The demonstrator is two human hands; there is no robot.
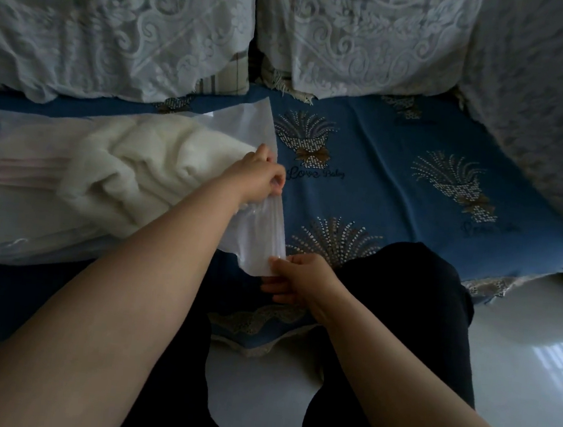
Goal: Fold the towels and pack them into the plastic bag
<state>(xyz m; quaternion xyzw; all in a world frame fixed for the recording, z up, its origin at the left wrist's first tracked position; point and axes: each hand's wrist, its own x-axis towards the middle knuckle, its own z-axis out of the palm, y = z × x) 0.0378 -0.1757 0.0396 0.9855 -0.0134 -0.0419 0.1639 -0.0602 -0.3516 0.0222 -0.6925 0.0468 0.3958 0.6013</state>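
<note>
On the blue patterned sofa cover [399, 149], both hands pinch the frosted plastic bag [264, 235] mouth: left hand [263, 177] upper, right hand [296, 276] lower; cream fluffy towels [133, 164] inside.

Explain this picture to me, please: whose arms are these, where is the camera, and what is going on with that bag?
There is no machine here, only a person. The one picture comes from a camera worn on the head, looking forward and down, so the arms reach in from the bottom edge. A clear plastic bag lies on a blue sofa cover patterned with beaded bouquets. Inside the bag sit cream towels, one with a pink edge. The left hand pinches the bag's open end higher up, and the right hand pinches its lower corner, as if pressing the mouth closed. Lace-covered cushions stand behind. The person's dark trousers show below.
</note>
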